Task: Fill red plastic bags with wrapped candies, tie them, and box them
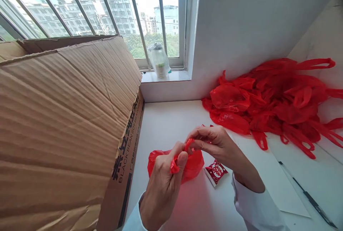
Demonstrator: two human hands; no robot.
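Observation:
A red plastic bag (194, 165) is bunched up low over the white table, its body spreading out behind and beside my fingers. My left hand (167, 177) is closed round the gathered neck, and a twisted bit of plastic pokes out by the thumb. At the top of the bag, my right hand (211, 141) pinches another strip of the same red plastic. Just under my right wrist lies a small red packet (215, 172) with white lettering, apart from the bag. What the bag contains is hidden.
A large open cardboard box (66, 124) fills the left side. Piled red plastic bags (268, 99) lie at the back right. A white sheet of paper (281, 191) and a black pen (308, 195) are at right. A bagged jar (160, 63) stands on the windowsill.

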